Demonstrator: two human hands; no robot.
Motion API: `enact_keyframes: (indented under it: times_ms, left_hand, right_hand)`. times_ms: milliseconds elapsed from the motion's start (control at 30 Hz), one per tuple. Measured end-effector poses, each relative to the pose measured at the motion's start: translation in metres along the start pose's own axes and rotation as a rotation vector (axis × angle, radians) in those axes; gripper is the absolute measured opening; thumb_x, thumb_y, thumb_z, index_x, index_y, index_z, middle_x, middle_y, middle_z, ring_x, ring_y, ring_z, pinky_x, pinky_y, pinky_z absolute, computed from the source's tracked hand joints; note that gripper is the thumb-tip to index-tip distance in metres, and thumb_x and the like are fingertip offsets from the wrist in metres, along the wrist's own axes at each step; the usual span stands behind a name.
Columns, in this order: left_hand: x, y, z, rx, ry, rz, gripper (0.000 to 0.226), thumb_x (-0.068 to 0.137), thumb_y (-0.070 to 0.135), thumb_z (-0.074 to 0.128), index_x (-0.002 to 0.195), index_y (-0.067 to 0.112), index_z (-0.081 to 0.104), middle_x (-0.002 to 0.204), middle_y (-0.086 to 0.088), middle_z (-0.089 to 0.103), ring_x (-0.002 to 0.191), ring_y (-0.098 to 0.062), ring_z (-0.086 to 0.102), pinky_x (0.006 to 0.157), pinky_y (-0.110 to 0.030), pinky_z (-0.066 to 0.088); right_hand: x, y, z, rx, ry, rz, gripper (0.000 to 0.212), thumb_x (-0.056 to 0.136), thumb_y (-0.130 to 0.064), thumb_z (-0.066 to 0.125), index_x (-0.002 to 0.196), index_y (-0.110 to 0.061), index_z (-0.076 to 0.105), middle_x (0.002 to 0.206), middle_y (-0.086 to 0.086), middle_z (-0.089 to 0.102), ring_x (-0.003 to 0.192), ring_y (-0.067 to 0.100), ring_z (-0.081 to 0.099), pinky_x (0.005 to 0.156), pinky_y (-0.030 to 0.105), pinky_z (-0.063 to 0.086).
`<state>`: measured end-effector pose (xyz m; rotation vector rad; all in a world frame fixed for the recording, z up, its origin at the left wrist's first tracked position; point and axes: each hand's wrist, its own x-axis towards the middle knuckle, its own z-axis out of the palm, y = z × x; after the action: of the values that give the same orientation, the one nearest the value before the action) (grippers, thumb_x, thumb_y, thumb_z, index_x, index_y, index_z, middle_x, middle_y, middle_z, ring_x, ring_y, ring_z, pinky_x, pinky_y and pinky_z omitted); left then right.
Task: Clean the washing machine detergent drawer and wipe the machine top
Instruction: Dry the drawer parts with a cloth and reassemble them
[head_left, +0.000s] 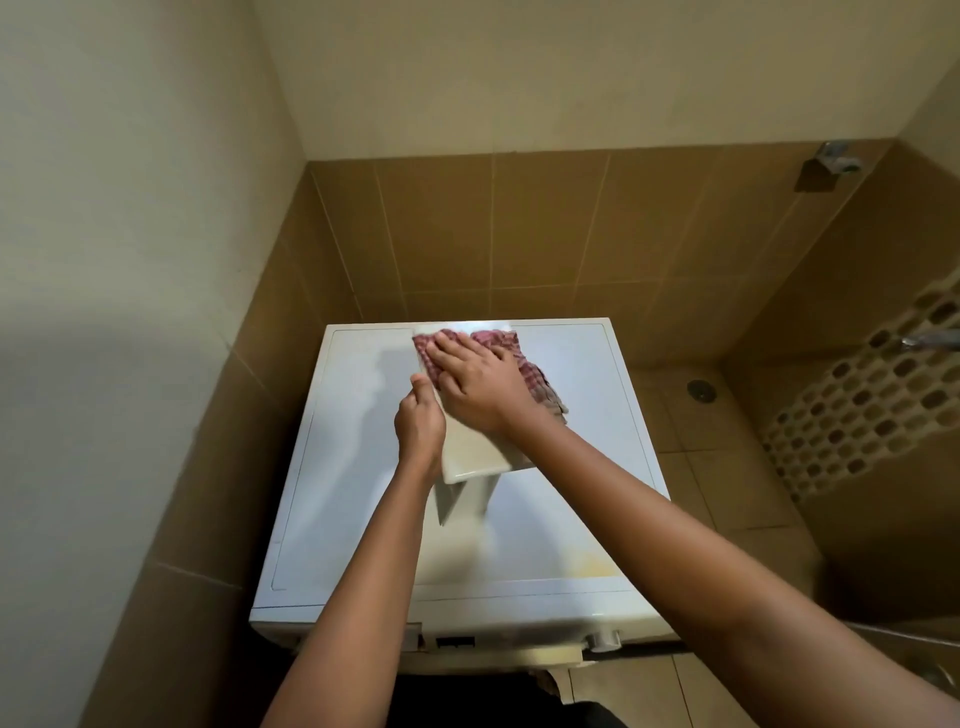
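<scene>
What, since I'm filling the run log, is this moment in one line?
stage: wiping drawer | left hand: grips detergent drawer | right hand: presses checked cloth on drawer | drawer: over machine top

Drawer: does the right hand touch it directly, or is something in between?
A red checked cloth lies between: the right hand presses it onto the drawer. The left hand grips the drawer's side bare, with nothing visible between.

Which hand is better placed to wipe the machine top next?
Probably right: the right hand lies flat on the cloth, while the left hand grips the drawer.
</scene>
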<state>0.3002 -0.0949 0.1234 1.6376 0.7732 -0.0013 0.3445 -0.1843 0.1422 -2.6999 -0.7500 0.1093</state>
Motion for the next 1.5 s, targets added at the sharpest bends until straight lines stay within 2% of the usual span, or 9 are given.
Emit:
enact_keyframes:
  times_ms: [100, 300, 533, 600, 733, 933, 1100, 1300, 1500]
  left_hand:
    - [-0.002, 0.004, 0.003, -0.06, 0.037, -0.018, 0.066, 0.101, 0.054, 0.017, 0.125, 0.009, 0.059, 0.127, -0.015, 0.061, 0.116, -0.033, 0.057, 0.102, -0.045, 0.046]
    - [-0.006, 0.003, -0.003, -0.167, -0.072, -0.02, 0.086, 0.09, 0.073, 0.004, 0.081, 0.015, 0.067, 0.095, -0.011, 0.072, 0.094, -0.027, 0.066, 0.087, -0.04, 0.053]
    - [0.002, 0.004, -0.012, 0.161, -0.057, 0.179, 0.074, 0.096, 0.063, 0.007, 0.138, 0.021, 0.05, 0.137, -0.013, 0.055, 0.125, -0.032, 0.051, 0.105, -0.048, 0.042]
    - [0.003, 0.002, -0.012, 0.208, -0.027, 0.189, 0.066, 0.1, 0.056, 0.015, 0.131, 0.014, 0.055, 0.13, -0.016, 0.058, 0.118, -0.033, 0.054, 0.1, -0.042, 0.044]
    - [0.009, -0.002, -0.011, 0.196, -0.005, 0.235, 0.051, 0.1, 0.051, 0.033, 0.09, 0.009, 0.06, 0.091, -0.013, 0.066, 0.09, -0.031, 0.063, 0.081, -0.044, 0.053]
    - [0.007, -0.004, -0.005, 0.092, 0.052, 0.195, 0.042, 0.1, 0.044, 0.04, 0.072, 0.017, 0.053, 0.079, -0.006, 0.062, 0.081, -0.025, 0.063, 0.07, -0.03, 0.049]
    - [0.007, -0.008, -0.001, 0.041, 0.113, 0.171, 0.045, 0.101, 0.043, 0.04, 0.068, 0.015, 0.052, 0.079, -0.008, 0.064, 0.083, -0.029, 0.065, 0.073, -0.036, 0.052]
    - [0.002, -0.009, -0.005, 0.009, 0.104, 0.162, 0.038, 0.101, 0.042, 0.039, 0.075, 0.019, 0.052, 0.089, -0.004, 0.063, 0.081, -0.017, 0.064, 0.077, -0.03, 0.054]
    - [-0.001, -0.011, -0.009, -0.022, 0.125, 0.168, 0.039, 0.102, 0.041, 0.04, 0.073, 0.017, 0.053, 0.086, -0.003, 0.062, 0.083, -0.018, 0.062, 0.079, -0.031, 0.053]
  right_hand:
    - [-0.038, 0.0, 0.002, 0.004, 0.009, -0.097, 0.063, 0.091, -0.045, 0.011, 0.149, -0.03, 0.029, 0.156, -0.009, 0.025, 0.145, 0.009, 0.017, 0.115, 0.039, 0.018]
    - [-0.073, -0.003, 0.001, -0.073, -0.033, -0.178, 0.065, 0.089, -0.046, 0.007, 0.15, -0.031, 0.024, 0.157, -0.01, 0.019, 0.146, 0.012, 0.015, 0.113, 0.04, 0.016]
    - [0.003, -0.002, 0.003, -0.048, 0.025, 0.014, 0.053, 0.095, -0.045, 0.02, 0.147, -0.039, 0.029, 0.157, -0.01, 0.022, 0.146, 0.019, 0.018, 0.113, 0.046, 0.019]
    - [0.028, 0.0, 0.002, -0.053, 0.013, 0.079, 0.05, 0.098, -0.044, 0.025, 0.148, -0.038, 0.027, 0.158, -0.01, 0.019, 0.146, 0.018, 0.018, 0.114, 0.047, 0.014]
    - [0.05, 0.012, 0.0, -0.055, 0.052, 0.205, 0.05, 0.099, -0.043, 0.023, 0.148, -0.036, 0.027, 0.157, -0.006, 0.025, 0.143, 0.021, 0.023, 0.114, 0.047, 0.012]
    - [0.039, 0.041, -0.001, 0.093, 0.044, 0.37, 0.051, 0.102, -0.033, 0.022, 0.151, -0.02, 0.024, 0.158, 0.004, 0.023, 0.137, 0.031, 0.032, 0.109, 0.041, 0.028]
    - [-0.009, 0.032, 0.0, 0.088, 0.078, 0.336, 0.05, 0.101, -0.028, 0.026, 0.15, -0.017, 0.026, 0.156, -0.002, 0.025, 0.112, 0.036, 0.05, 0.085, 0.042, 0.045]
    - [-0.07, 0.021, 0.002, 0.221, 0.12, 0.378, 0.048, 0.101, -0.027, 0.032, 0.148, -0.022, 0.033, 0.155, -0.002, 0.029, 0.127, 0.029, 0.045, 0.103, 0.039, 0.039]
    - [-0.103, 0.005, 0.016, 0.207, 0.279, 0.404, 0.044, 0.098, -0.023, 0.042, 0.14, -0.015, 0.047, 0.146, 0.004, 0.046, 0.119, 0.027, 0.051, 0.098, 0.035, 0.044]
